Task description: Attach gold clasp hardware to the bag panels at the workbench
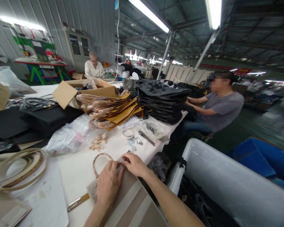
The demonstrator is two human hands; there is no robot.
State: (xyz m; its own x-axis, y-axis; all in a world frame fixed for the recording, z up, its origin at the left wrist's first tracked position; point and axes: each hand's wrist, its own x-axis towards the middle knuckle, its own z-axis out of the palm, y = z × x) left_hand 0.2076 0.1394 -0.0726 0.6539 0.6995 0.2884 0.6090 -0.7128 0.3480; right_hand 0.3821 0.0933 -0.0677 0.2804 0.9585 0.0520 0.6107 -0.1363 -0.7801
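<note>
A beige bag (130, 201) lies in front of me with its far edge under both hands. Beyond that edge loops a round handle (94, 164) wrapped in clear plastic. My left hand (109, 181) is closed over the bag's far edge, its fingertips beside the handle's end. Touching the same edge, my right hand (135, 164) is closed too, thumb and fingers pinched near the left ones. Any small part between the fingertips is hidden. A knife-like tool with a metal handle (78, 202) lies left of the bag.
Brass-coloured fittings (98, 143), a tape roll (128, 134) and a dark tool (146, 138) lie ahead. Stacked brown bags (118, 110) and black bags (164, 97) stand behind them. A white bin (232, 176) is at right; a co-worker (222, 104) sits beyond.
</note>
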